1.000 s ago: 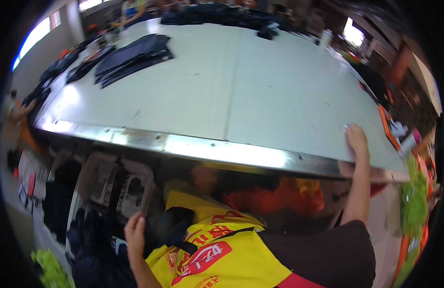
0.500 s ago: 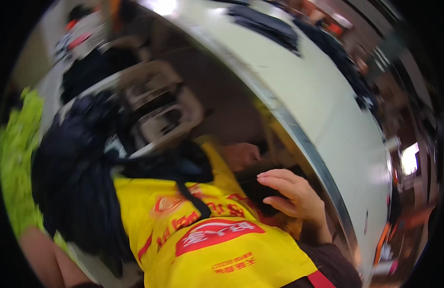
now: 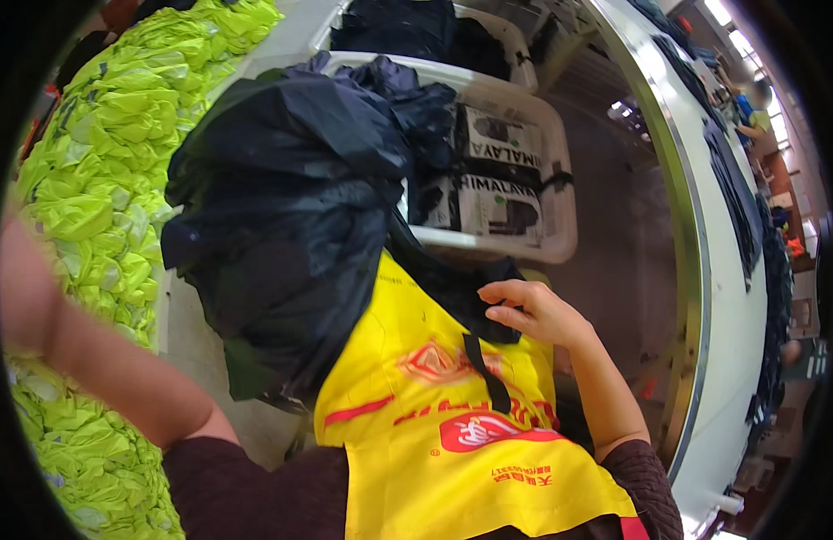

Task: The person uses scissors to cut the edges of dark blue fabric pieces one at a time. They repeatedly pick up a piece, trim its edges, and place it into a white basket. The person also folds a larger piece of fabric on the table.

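Observation:
My right hand [image 3: 538,312] is over my lap, its fingers loosely stretched and apart from the thumb, beside a strip of black cloth [image 3: 461,281] that lies across the yellow apron [image 3: 434,333]. I see nothing gripped in it. At the far left my left hand [image 3: 27,288] reaches over the lime-yellow garments [image 3: 101,193]; it is smeared by motion, so its fingers do not show clearly. Between my arms bulges a big heap of dark, thin cloth [image 3: 286,207], which hangs over the side of a white plastic crate [image 3: 561,220].
Printed packages [image 3: 499,202] lie in the crate, strapped with a black band. Behind it stands another crate [image 3: 522,63] with black cloth. A long white table [image 3: 718,360] with a metal edge runs along the right, dark garments [image 3: 732,193] on it. A person [image 3: 757,121] is farther off.
The view has swung left, bringing more lime garments and the crates into sight. My left arm has reached up and outward over the lime pile. My right hand stays over the lap.

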